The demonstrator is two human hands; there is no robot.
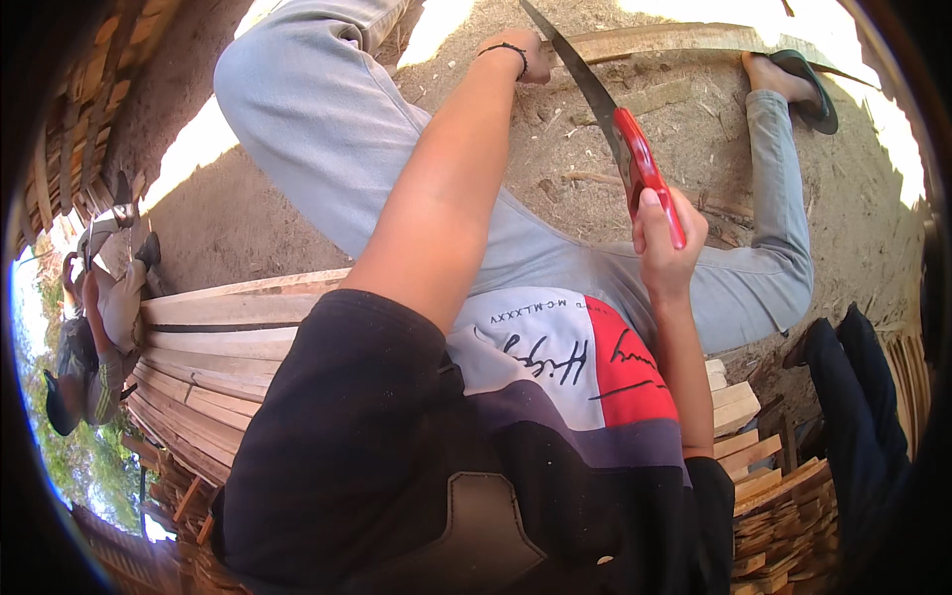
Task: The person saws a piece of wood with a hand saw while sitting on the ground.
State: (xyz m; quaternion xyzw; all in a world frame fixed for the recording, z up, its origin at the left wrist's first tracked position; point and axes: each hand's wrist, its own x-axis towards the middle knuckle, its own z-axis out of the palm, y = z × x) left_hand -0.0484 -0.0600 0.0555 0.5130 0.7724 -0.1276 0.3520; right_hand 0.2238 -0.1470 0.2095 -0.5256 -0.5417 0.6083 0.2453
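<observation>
My right hand (pixel 669 238) is wrapped round the red handle of a handsaw (pixel 640 149). Its dark blade slants up and to the left, with the tip near the top edge, and passes across the left end of a long wooden strip (pixel 654 40). My left hand (pixel 521 58), with a dark cord bracelet at the wrist, is closed at that end of the strip, just left of the blade. Its fingers are partly hidden, but it appears to grip the wood. My right foot in a dark sandal (pixel 808 94) rests at the strip's right part.
Sawn planks (pixel 218 347) are stacked behind me to the left, and more cut wood (pixel 754 446) lies at lower right. A person (pixel 99 297) is at the far left; someone's dark trousers (pixel 853 387) show at right. Wood scraps lie on the sandy ground (pixel 248 213).
</observation>
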